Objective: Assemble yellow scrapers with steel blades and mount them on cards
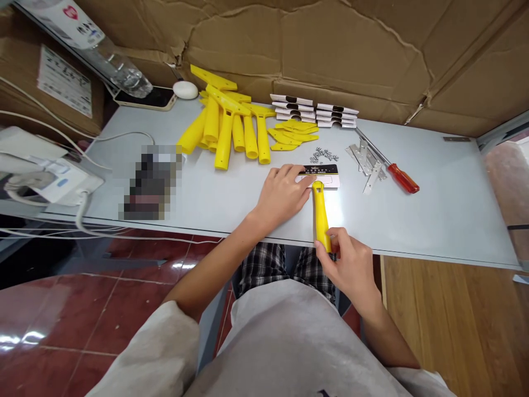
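Observation:
A yellow scraper (320, 218) lies at the table's front edge, its handle pointing toward me. Its head end is covered by a black-and-white cardboard sleeve (333, 177). My left hand (285, 192) rests over the left part of the sleeve, fingers bent against it and hiding that side. The thumb and fingers of my right hand (349, 259) pinch the lower end of the handle. Just behind the sleeve is a small heap of screws (323, 155). Several metal blades (367, 164) lie to the right, beside a screwdriver (400, 177) with a red handle.
Yellow scraper handles (225, 138) are piled at back left, next to flat yellow pieces (294, 134). Sleeved scraper heads or folded sleeves (293, 107) stand stacked against the cardboard wall (330, 49). A phone (161, 98), a bottle (119, 69) and white cables (85, 212) occupy the left.

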`<state>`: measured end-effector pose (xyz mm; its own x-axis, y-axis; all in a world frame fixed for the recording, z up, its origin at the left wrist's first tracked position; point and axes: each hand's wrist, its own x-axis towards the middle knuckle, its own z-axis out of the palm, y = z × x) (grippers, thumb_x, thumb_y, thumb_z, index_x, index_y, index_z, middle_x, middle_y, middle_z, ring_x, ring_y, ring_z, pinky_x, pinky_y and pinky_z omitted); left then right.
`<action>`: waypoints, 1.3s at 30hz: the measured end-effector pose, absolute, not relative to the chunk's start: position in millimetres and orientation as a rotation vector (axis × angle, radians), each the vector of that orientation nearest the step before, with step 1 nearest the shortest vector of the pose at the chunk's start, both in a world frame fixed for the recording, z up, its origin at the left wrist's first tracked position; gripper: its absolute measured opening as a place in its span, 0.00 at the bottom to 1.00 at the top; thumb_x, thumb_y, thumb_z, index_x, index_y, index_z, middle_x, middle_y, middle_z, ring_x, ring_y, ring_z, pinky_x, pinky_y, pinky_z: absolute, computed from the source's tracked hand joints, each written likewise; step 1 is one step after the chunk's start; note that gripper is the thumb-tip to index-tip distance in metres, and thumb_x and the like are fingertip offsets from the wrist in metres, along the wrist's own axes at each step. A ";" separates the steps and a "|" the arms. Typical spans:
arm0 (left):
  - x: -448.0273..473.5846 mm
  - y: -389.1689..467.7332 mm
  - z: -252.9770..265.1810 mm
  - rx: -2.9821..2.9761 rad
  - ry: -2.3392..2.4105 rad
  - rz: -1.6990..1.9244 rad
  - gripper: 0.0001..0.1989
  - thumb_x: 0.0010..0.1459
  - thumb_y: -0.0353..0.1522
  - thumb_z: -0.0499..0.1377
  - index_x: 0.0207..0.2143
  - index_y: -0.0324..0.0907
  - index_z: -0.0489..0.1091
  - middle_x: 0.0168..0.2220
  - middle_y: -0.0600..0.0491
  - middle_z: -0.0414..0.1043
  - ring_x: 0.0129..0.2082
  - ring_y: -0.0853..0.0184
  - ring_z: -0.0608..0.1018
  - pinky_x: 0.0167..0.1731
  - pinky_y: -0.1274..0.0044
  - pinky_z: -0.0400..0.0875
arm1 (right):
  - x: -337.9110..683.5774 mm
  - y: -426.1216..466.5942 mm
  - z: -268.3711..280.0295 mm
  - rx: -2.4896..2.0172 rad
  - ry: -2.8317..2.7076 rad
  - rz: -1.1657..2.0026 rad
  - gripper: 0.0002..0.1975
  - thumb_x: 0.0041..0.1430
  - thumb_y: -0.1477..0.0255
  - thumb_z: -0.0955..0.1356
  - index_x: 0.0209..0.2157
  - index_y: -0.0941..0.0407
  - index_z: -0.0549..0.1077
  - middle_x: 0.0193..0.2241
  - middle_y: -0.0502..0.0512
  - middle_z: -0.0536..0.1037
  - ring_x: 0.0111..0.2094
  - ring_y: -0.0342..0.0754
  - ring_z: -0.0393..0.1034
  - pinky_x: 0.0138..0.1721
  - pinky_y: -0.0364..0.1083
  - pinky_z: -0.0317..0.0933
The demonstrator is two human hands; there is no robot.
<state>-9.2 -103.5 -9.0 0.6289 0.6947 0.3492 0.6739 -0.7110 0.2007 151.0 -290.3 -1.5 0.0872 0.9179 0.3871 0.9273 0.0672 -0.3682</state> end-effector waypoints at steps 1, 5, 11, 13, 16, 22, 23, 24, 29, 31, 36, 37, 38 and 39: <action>-9.6 -103.4 -8.7 2.785 1.167 0.626 0.19 0.77 0.31 0.58 0.63 0.48 0.83 0.64 0.39 0.81 0.63 0.44 0.79 0.56 0.54 0.76 | 152.6 -290.6 -1.2 -1.813 -1.811 0.005 0.12 0.77 0.62 0.70 0.44 0.56 0.75 0.25 0.43 0.73 0.24 0.37 0.65 0.30 0.43 0.49; -14.8 -104.6 -5.3 2.752 1.173 0.645 0.22 0.76 0.32 0.60 0.68 0.47 0.79 0.71 0.38 0.76 0.68 0.44 0.78 0.62 0.53 0.76 | 167.8 -284.6 0.1 -1.717 -1.788 0.056 0.13 0.79 0.62 0.69 0.48 0.57 0.78 0.31 0.48 0.78 0.31 0.38 0.71 0.35 0.41 0.61; -34.6 -119.9 -10.0 2.631 1.339 0.750 0.27 0.77 0.36 0.58 0.75 0.41 0.72 0.74 0.33 0.73 0.71 0.40 0.77 0.65 0.50 0.77 | 200.9 -257.6 -9.4 -1.794 -1.796 -0.022 0.24 0.83 0.60 0.62 0.63 0.60 0.80 0.61 0.64 0.82 0.68 0.53 0.73 0.71 0.56 0.71; -42.4 -128.0 -19.3 2.570 1.408 0.791 0.29 0.78 0.38 0.58 0.75 0.38 0.70 0.73 0.30 0.73 0.72 0.40 0.77 0.68 0.48 0.76 | 205.1 -252.0 -15.7 -1.867 -1.880 0.012 0.31 0.84 0.59 0.58 0.74 0.61 0.73 0.75 0.64 0.71 0.81 0.56 0.61 0.81 0.61 0.63; -50.2 -139.8 -33.8 2.523 1.411 0.807 0.30 0.79 0.42 0.57 0.76 0.38 0.68 0.76 0.29 0.71 0.78 0.38 0.72 0.75 0.44 0.69 | 203.5 -249.3 -23.1 -1.978 -2.011 0.086 0.37 0.85 0.56 0.54 0.82 0.62 0.62 0.82 0.63 0.56 0.87 0.58 0.49 0.87 0.67 0.52; -50.8 -149.8 -38.8 2.589 1.374 0.668 0.30 0.82 0.44 0.53 0.76 0.35 0.68 0.81 0.28 0.62 0.83 0.37 0.64 0.79 0.40 0.60 | 196.6 -249.8 -24.5 -2.054 -2.081 0.098 0.39 0.85 0.56 0.51 0.84 0.62 0.59 0.83 0.64 0.53 0.87 0.58 0.47 0.88 0.70 0.45; -50.4 -149.8 -37.6 2.604 1.376 0.638 0.31 0.83 0.43 0.52 0.77 0.34 0.67 0.81 0.28 0.61 0.83 0.37 0.63 0.79 0.40 0.60 | 196.4 -249.8 -24.3 -2.059 -2.085 0.096 0.38 0.85 0.56 0.51 0.84 0.62 0.60 0.83 0.64 0.53 0.87 0.58 0.47 0.88 0.70 0.45; -50.1 -149.6 -36.6 2.619 1.376 0.610 0.31 0.83 0.43 0.51 0.78 0.33 0.66 0.82 0.28 0.60 0.84 0.37 0.63 0.80 0.41 0.59 | 196.3 -249.8 -24.2 -2.065 -2.089 0.091 0.38 0.85 0.56 0.51 0.84 0.62 0.60 0.83 0.64 0.52 0.87 0.58 0.47 0.89 0.69 0.45; -49.5 -149.3 -34.8 2.653 1.334 0.551 0.34 0.83 0.41 0.49 0.81 0.29 0.60 0.83 0.27 0.55 0.85 0.37 0.59 0.81 0.40 0.55 | 197.4 -249.3 -22.6 -2.097 -2.075 0.088 0.38 0.85 0.56 0.52 0.82 0.62 0.63 0.83 0.63 0.53 0.87 0.58 0.48 0.88 0.69 0.46; -49.4 -149.5 -35.4 2.659 1.319 0.557 0.35 0.83 0.41 0.49 0.82 0.29 0.58 0.83 0.26 0.54 0.85 0.38 0.60 0.81 0.39 0.55 | 197.8 -247.8 -17.8 -2.094 -2.073 0.104 0.37 0.84 0.57 0.53 0.81 0.62 0.65 0.83 0.63 0.55 0.86 0.59 0.50 0.87 0.69 0.49; -48.6 -150.0 -37.6 2.657 1.315 0.608 0.35 0.83 0.41 0.50 0.83 0.32 0.57 0.83 0.27 0.55 0.85 0.39 0.61 0.81 0.40 0.55 | 186.8 -232.8 10.0 -2.124 -1.977 0.092 0.29 0.83 0.60 0.58 0.70 0.56 0.78 0.71 0.64 0.74 0.75 0.62 0.67 0.75 0.64 0.64; -48.4 -150.1 -38.0 2.655 1.318 0.623 0.35 0.83 0.41 0.50 0.83 0.32 0.57 0.83 0.27 0.56 0.85 0.40 0.61 0.81 0.40 0.55 | 181.5 -227.6 16.8 -2.151 -1.940 0.103 0.28 0.83 0.59 0.59 0.70 0.55 0.79 0.67 0.65 0.78 0.69 0.61 0.73 0.69 0.61 0.68; -48.3 -150.2 -38.4 2.656 1.319 0.636 0.35 0.83 0.41 0.50 0.83 0.33 0.57 0.83 0.27 0.57 0.84 0.40 0.62 0.81 0.40 0.56 | 175.4 -221.9 23.2 -2.183 -1.907 0.127 0.27 0.82 0.58 0.60 0.70 0.53 0.78 0.62 0.64 0.81 0.63 0.59 0.76 0.63 0.57 0.69; -48.2 -150.3 -38.7 2.657 1.319 0.648 0.35 0.83 0.41 0.51 0.83 0.33 0.57 0.83 0.27 0.57 0.84 0.40 0.62 0.81 0.40 0.56 | 168.9 -215.9 29.0 -2.218 -1.881 0.163 0.27 0.82 0.57 0.62 0.70 0.51 0.78 0.59 0.63 0.82 0.57 0.57 0.78 0.57 0.53 0.69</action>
<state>-48.2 -150.3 -38.7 0.5330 0.7805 0.3268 0.7358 -0.6182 0.2764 168.9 -215.9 29.0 0.1705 0.9834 0.0622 0.9581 -0.1507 -0.2437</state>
